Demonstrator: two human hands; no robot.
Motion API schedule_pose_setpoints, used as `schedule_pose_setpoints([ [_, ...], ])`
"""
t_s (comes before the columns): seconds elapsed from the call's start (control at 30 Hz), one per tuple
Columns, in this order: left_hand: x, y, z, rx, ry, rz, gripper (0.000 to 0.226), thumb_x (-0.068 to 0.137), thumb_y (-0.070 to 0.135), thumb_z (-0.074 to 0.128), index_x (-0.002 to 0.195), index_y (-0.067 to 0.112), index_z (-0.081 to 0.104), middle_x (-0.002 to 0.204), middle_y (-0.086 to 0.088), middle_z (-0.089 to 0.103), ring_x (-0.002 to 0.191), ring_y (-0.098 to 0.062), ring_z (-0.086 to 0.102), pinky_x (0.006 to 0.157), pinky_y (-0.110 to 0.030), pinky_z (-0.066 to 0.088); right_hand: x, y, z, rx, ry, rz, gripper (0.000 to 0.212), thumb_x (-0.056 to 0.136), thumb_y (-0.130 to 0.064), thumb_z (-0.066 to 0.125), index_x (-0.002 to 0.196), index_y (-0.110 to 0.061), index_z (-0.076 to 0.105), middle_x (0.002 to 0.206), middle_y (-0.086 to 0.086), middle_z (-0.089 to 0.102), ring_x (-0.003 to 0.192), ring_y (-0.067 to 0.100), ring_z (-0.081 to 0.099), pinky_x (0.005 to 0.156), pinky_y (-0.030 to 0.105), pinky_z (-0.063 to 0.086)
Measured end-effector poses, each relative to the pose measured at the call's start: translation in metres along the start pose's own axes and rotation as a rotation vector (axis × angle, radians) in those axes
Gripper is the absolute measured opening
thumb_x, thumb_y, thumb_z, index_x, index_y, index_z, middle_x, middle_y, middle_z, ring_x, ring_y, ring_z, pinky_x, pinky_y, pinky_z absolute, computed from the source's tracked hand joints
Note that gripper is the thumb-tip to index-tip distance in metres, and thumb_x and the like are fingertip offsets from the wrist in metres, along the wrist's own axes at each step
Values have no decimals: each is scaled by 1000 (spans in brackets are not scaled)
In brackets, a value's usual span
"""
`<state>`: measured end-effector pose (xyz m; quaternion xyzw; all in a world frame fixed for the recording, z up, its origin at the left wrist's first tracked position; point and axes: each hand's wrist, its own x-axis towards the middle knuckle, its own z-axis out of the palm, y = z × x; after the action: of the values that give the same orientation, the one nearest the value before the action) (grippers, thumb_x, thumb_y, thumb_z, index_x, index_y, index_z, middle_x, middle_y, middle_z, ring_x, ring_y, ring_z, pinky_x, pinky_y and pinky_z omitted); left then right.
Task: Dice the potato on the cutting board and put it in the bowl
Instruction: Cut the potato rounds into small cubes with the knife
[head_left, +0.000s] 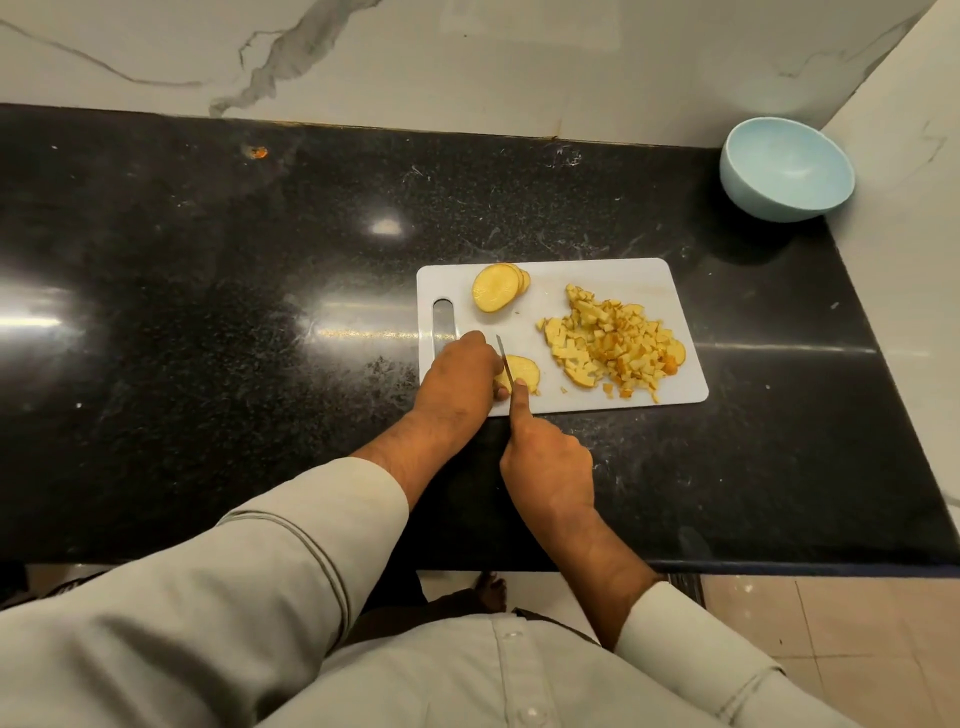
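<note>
A white cutting board (613, 273) lies on the black counter. A stack of round potato slices (496, 294) sits at its far left. Diced potato (613, 343) is heaped on its right half. At the board's near left, my left hand (460, 374) holds down a few potato slices (524, 370) with curled fingers. My right hand (545, 457) grips a knife (503, 356), forefinger stretched along its back, and the blade stands across those slices. A light blue bowl (787, 169) stands empty at the counter's far right corner, well away from both hands.
The black stone counter (234, 312) stretches wide to the left of the board. A marble wall (467, 57) runs along the back and a marble side panel (904, 208) closes the right. The counter's front edge is near my body.
</note>
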<state>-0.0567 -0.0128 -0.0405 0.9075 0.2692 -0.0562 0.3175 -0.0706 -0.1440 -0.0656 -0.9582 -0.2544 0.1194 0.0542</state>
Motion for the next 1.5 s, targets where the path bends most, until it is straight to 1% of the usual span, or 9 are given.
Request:
schedule_pose_setpoints([
  [0.1, -5, 7, -4, 82, 7, 49, 18, 89, 5, 59, 72, 3, 53, 83, -8, 59, 76, -21, 63, 68, -38, 54, 3, 0, 1, 4, -19, 15, 70, 92, -19, 40, 153, -25, 6, 68, 0, 40, 65, 25, 59, 51, 33, 32],
  [0.3, -9, 9, -3, 141, 57, 101, 7, 91, 3, 51, 86, 7, 49, 91, -15, 56, 83, -31, 53, 62, -38, 41, 20, -6, -1, 28, -60, -1, 71, 92, -19, 38, 153, -27, 2, 69, -2, 33, 71, 27, 58, 55, 34, 33],
  [0.4, -9, 9, -4, 148, 64, 100, 17, 87, 1, 54, 83, 12, 43, 91, -14, 58, 84, -31, 55, 61, -37, 40, 15, -3, -3, 23, -94, 2, 72, 92, -18, 38, 153, -27, 0, 69, -1, 36, 67, 25, 53, 55, 34, 33],
  [0.5, -10, 9, -4, 167, 75, 121, 10, 85, 3, 63, 85, 7, 53, 92, -13, 58, 84, -31, 57, 62, -35, 40, -5, 4, -2, -7, -102, -8, 76, 91, -19, 41, 153, -27, -4, 81, 2, 53, 72, 26, 61, 54, 33, 32],
  [0.7, -12, 2, -3, 252, 54, 170, 25, 91, 16, 61, 70, 9, 50, 77, -3, 45, 83, -24, 56, 64, -31, 39, -50, 23, 0, -25, -127, -29, 73, 97, -22, 39, 152, -28, -10, 83, -2, 51, 72, 20, 61, 55, 31, 38],
  [0.83, -14, -2, -3, 278, 23, 191, 21, 94, 19, 57, 78, 5, 59, 85, -7, 52, 88, -25, 56, 72, -32, 44, -67, 41, -7, -17, -123, -46, 69, 100, -26, 36, 151, -30, -11, 86, -4, 54, 72, 16, 61, 60, 32, 49],
  [1.0, -15, -7, -6, 333, 21, 224, 17, 94, 16, 53, 93, 7, 67, 94, -8, 60, 91, -25, 57, 72, -32, 43, -44, 25, -24, -5, -26, -12, 68, 97, -23, 38, 152, -30, -2, 72, -5, 44, 65, 19, 60, 53, 31, 43],
  [1.2, -17, -3, -8, 356, 34, 210, 14, 92, 13, 55, 89, 5, 67, 85, -11, 61, 83, -28, 61, 70, -34, 48, -14, -3, -14, 14, -57, -34, 70, 95, -19, 38, 153, -28, 1, 88, 4, 62, 75, 28, 64, 55, 34, 35],
  [1.5, -16, -8, -5, 333, 27, 224, 14, 91, 9, 53, 88, 8, 67, 84, -8, 61, 72, -19, 49, 63, -28, 40, -5, -3, -6, 21, -66, -34, 70, 94, -19, 38, 153, -29, 1, 70, -2, 39, 65, 26, 59, 53, 33, 33],
])
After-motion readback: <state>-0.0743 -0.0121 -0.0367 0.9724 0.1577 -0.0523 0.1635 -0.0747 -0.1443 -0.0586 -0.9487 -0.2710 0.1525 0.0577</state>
